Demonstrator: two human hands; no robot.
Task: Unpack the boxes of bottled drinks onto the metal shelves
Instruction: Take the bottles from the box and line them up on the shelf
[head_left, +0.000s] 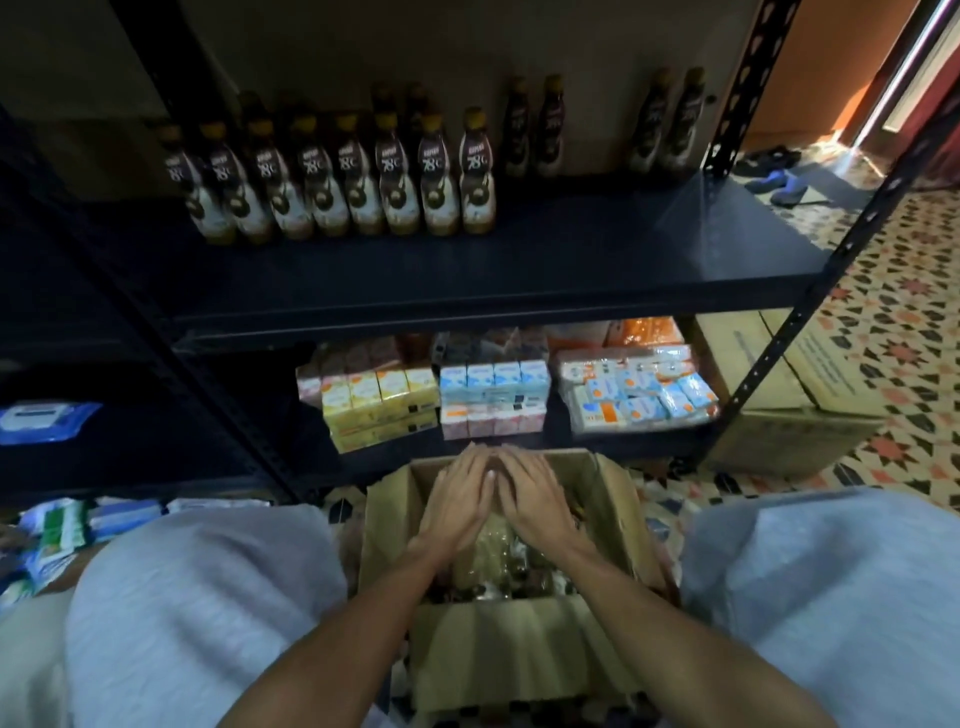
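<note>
Both hands reach into the open cardboard box (519, 649) on the floor between the person's knees. The left hand (457, 499) and right hand (535, 493) lie side by side, released, fingers stretched nearly straight over the bottles in the box (491, 545). Above, a row of brown bottles (353, 182) stands on the metal shelf (519, 270), with small drink cartons (493, 395) on the shelf below.

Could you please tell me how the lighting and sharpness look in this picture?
Head view: dim overall, with doorway daylight putting glare on the upper shelf; wide-angle distortion bows the shelf posts; the box contents are dark and blurred.
</note>
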